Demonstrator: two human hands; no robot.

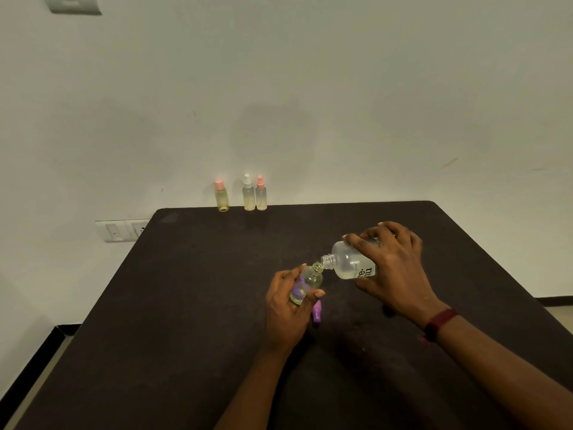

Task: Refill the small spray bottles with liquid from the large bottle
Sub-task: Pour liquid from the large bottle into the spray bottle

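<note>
Head — left fingers (293,274) round small bottle (311,278), right fingers (367,243) round large bottle (348,262) — table (201,290) middle.

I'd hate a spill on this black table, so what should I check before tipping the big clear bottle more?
1. Small clear bottle uncapped at its threaded neck: ok.
2. Left hand grips that small bottle: ok, fingers curled round it.
3. Large clear plastic bottle, tilted in the right hand, has its open mouth at the small neck: ok.
4. Room left in the small bottle: cannot tell.
5. Purple spray cap within reach: ok, lying on the black table by the left hand.
6. Three capped spray bottles clear of the pour: ok, upright at the far edge.
</note>
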